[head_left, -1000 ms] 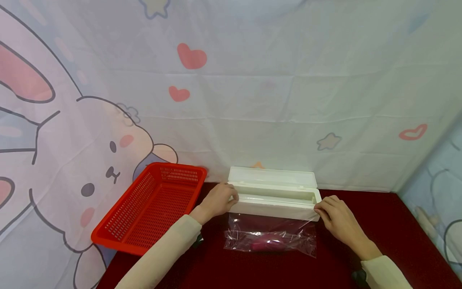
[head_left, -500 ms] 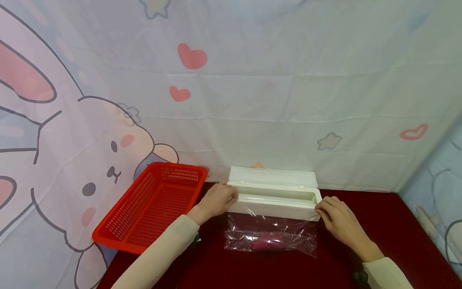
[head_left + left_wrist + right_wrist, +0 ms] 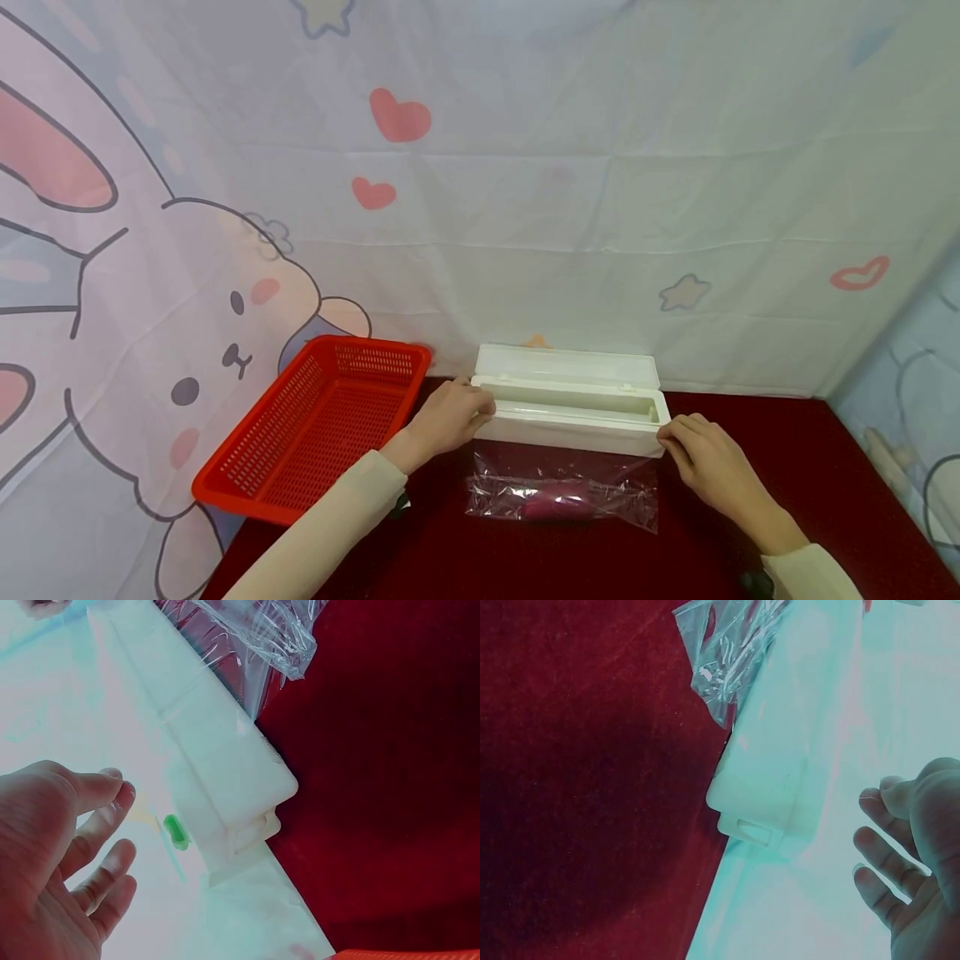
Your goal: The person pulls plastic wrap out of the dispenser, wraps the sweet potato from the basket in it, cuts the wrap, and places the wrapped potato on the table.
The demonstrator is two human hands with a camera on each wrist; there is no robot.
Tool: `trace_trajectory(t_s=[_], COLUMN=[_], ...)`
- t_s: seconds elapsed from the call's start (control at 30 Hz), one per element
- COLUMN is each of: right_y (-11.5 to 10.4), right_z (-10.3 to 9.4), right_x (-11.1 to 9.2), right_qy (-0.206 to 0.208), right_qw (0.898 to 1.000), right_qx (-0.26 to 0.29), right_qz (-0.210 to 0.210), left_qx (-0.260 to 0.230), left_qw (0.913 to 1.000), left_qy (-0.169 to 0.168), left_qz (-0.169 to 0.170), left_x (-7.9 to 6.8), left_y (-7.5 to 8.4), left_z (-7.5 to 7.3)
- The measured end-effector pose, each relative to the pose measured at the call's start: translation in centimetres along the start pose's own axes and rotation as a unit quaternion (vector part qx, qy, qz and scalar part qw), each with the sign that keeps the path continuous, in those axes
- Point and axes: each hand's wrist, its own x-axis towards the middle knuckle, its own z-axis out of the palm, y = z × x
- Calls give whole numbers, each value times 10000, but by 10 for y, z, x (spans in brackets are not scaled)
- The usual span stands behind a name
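Note:
A long white cling film dispenser [image 3: 570, 434] stands on the table, its lid [image 3: 566, 367] tipped back and a roll [image 3: 566, 412] inside. Clear cling film [image 3: 491, 500] lies crinkled in front, over or around a pink rounded object [image 3: 558, 502] whose kind I cannot tell. My left hand [image 3: 450, 418] is at the dispenser's left end, thumb and forefinger pinched together. At the right front corner, my right hand [image 3: 712, 467] pinches likewise. The thin clear film between the fingertips is hardly visible. Both wrist views show the hands [image 3: 49, 855] beside the dispenser's ends, other fingers loosely bent.
A red perforated plastic basket [image 3: 408, 392] sits to the left, close to the left forearm. Dark red cloth [image 3: 795, 467] covers the table. Behind hangs a pale printed curtain [image 3: 525, 250], nearly touching the lid.
The film in front of the dispenser has slackened, and its streaks across the dispenser's front have disappeared. My right hand has shifted very slightly right; my left hand stays nearly in place.

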Motion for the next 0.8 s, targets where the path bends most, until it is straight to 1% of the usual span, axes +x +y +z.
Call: trace_trajectory(t_s=[0.17,0.43,0.63,0.8], right_y=[-4,-11,-16,-19], right_z=[-5,-12,-16,-19], right_x=[-1,-5,-12,-14], right_qy=[40,199,170,244], right_qw=[10000,9997,9998,9997], right_qx=[-16,17,-34,20], right_qz=[-27,-122,-64,-97], left_qx=[121,176,154,-23], left_qw=[9999,9998,9998,9999], left_qy=[-3,-1,29,65], left_qz=[54,-80,-124,-113], left_x=[-1,-10,-18,-21], left_y=[3,10,13,14], left_z=[-6,-14,-16,-19])
